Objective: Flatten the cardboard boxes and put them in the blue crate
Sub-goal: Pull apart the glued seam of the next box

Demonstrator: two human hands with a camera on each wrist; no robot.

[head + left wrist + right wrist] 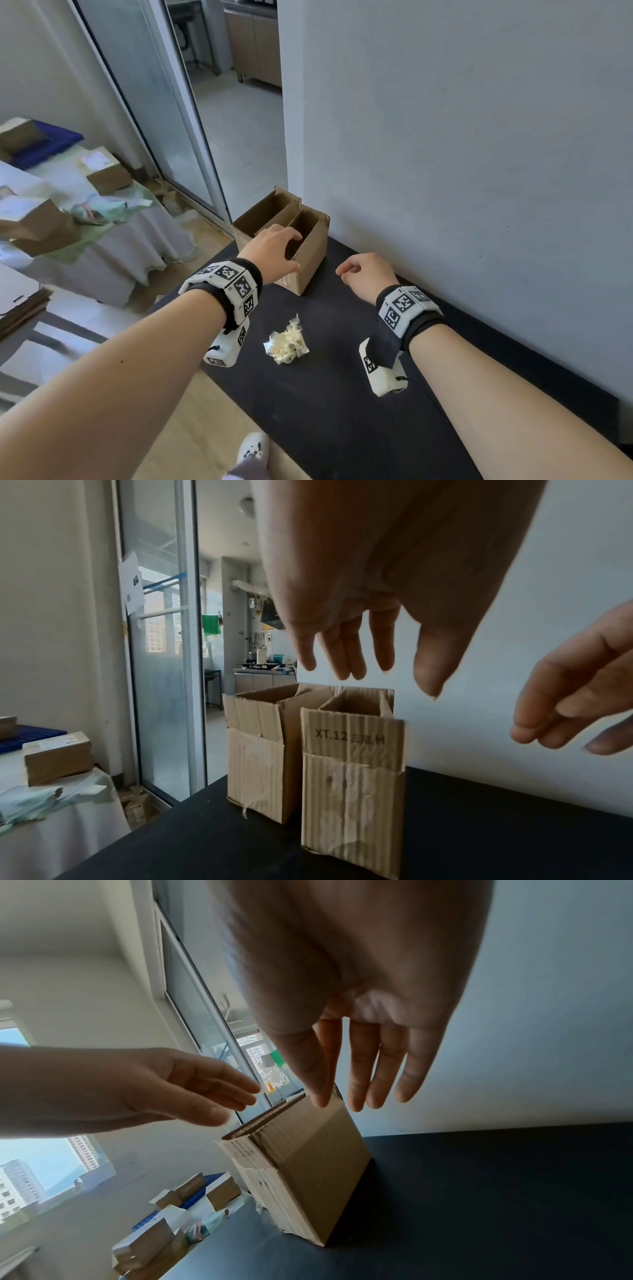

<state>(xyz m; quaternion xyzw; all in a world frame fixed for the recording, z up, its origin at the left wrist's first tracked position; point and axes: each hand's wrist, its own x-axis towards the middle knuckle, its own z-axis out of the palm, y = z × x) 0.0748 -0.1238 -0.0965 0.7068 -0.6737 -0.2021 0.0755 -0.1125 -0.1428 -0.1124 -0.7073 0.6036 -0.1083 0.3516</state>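
Observation:
Two open-topped cardboard boxes stand side by side at the far end of the black table (pixel 342 411), close to the wall: a nearer box (pixel 310 260) (pixel 352 791) (pixel 318 1172) and a farther box (pixel 263 212) (pixel 255 764). My left hand (pixel 296 251) (pixel 394 674) hovers over the nearer box's open top with its fingers straight, not touching in the left wrist view. My right hand (pixel 346 274) (pixel 342 1104) hangs empty to the right of that box, fingers relaxed. The blue crate (pixel 51 142) (pixel 31 735) sits on a side table far left.
A crumpled wad of tape (pixel 286 341) lies mid-table between my forearms. The wall runs along the table's right side. Several closed cardboard boxes (pixel 106 173) lie on the white-clothed side table, one inside the crate. A glass door stands behind the boxes.

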